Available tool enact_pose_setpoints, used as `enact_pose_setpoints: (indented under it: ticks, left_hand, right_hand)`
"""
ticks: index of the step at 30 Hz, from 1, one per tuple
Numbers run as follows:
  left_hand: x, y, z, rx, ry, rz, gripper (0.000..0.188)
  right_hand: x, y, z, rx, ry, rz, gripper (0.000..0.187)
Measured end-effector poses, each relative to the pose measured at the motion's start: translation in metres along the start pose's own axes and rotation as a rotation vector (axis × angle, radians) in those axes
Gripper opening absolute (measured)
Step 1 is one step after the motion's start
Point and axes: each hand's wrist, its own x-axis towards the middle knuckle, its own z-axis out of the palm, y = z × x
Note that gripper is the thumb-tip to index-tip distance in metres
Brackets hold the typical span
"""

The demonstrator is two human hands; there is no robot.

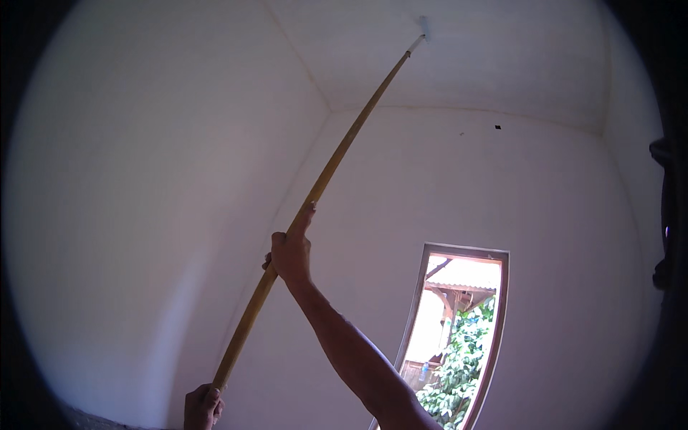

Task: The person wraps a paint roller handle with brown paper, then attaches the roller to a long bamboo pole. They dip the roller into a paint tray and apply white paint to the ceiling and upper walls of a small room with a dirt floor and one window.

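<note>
A long wooden pole (345,147) slants up from the lower left toward the ceiling. On its far tip is a paint roller (423,27), pale and small in the view, which appears to lie against the ceiling. My left hand (203,407) is closed round the pole's lower end at the bottom of the view. Higher up, my right hand (290,252) grips the same pole, thumb side and one finger stretched along it. My right forearm reaches up from the lower right.
Pale walls (129,179) meet the white ceiling (502,57) above. A tall framed window (504,322) stands in the far wall, with leaves and a roof outside. One small dark hole (498,127) marks that wall near the top. A dark shape (663,215) edges in at the right.
</note>
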Motion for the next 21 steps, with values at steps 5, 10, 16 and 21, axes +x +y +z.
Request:
enact_pose_setpoints:
  ticks: [5, 10, 16, 21]
  left_hand:
    - [0.009, -0.015, -0.009, 0.179, 0.118, 0.151, 0.04]
    - [0.067, -0.025, -0.024, 0.27, 0.202, 0.27, 0.044]
    - [0.069, -0.008, -0.058, 0.188, 0.108, 0.259, 0.047]
    - [0.081, 0.005, -0.05, 0.119, 0.026, 0.252, 0.043]
  right_hand:
    - [0.007, 0.013, 0.008, 0.069, -0.04, 0.048, 0.092]
    - [0.032, 0.024, 0.02, 0.165, -0.056, 0.066, 0.091]
    - [0.033, 0.022, 0.037, 0.205, 0.002, -0.005, 0.091]
    - [0.034, 0.016, 0.025, 0.169, 0.096, -0.105, 0.092]
